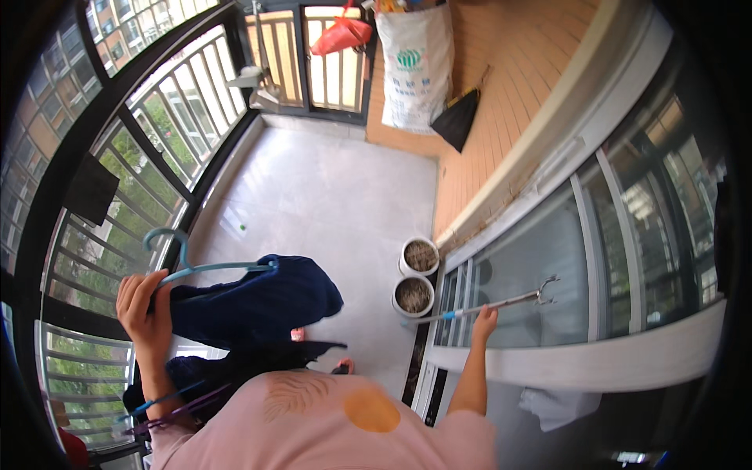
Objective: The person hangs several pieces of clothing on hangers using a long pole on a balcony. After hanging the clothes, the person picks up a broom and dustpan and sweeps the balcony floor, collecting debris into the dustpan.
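Note:
My left hand (146,310) is closed round one end of a light blue clothes hanger (186,265), whose hook points up. From that hanger a navy garment (258,304) hangs to the right. Further dark clothes (227,362) hang at my left forearm, together with a purple hanger (182,410) and another blue one. Out to the right, my right hand (484,321) grips a clothes pole (513,301). Its metal forked hook points right, in front of the sliding glass door, and its blue-grey end reaches left past the pots.
Two white pots (413,296) of dry soil stand beside the door track. At the far end are a white woven sack (415,70), a black dustpan-like thing (458,117) and a red bag (341,36). Railed windows (164,137) run along the left; the sliding glass door (540,258) is right.

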`<state>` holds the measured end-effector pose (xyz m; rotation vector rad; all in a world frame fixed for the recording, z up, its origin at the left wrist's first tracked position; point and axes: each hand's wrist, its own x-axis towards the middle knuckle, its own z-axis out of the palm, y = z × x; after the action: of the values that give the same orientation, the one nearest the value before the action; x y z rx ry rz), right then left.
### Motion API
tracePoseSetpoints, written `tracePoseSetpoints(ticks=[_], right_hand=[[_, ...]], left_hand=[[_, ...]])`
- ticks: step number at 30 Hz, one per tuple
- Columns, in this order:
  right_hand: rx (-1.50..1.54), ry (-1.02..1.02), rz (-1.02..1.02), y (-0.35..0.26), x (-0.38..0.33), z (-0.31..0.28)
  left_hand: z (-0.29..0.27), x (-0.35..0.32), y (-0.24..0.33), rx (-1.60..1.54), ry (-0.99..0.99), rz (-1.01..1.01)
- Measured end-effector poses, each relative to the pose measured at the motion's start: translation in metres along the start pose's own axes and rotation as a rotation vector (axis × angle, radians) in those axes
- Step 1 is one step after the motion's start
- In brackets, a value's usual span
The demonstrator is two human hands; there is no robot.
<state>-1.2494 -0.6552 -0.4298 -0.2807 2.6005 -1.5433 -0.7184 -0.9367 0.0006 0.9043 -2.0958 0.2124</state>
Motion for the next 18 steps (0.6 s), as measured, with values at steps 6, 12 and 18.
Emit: tracePoseSetpoints(ticks=[6, 12, 18], right_hand=[[0.472, -0.354, -0.431, -0.242, -0.113, 0.052], [0.41, -0.759, -0.788, -0.379, -0.198, 0.12], [0.597, -1.247, -0.458, -0.411, -0.202, 0.197]], left_hand=[[0.048, 0.071, -0.062, -0.203, 0.091, -0.057], [0.086, 0.15, -0.109, -0.458, 0.117, -0.054], [0.12, 0.201, -0.13, -0.512, 0.164, 0.081]])
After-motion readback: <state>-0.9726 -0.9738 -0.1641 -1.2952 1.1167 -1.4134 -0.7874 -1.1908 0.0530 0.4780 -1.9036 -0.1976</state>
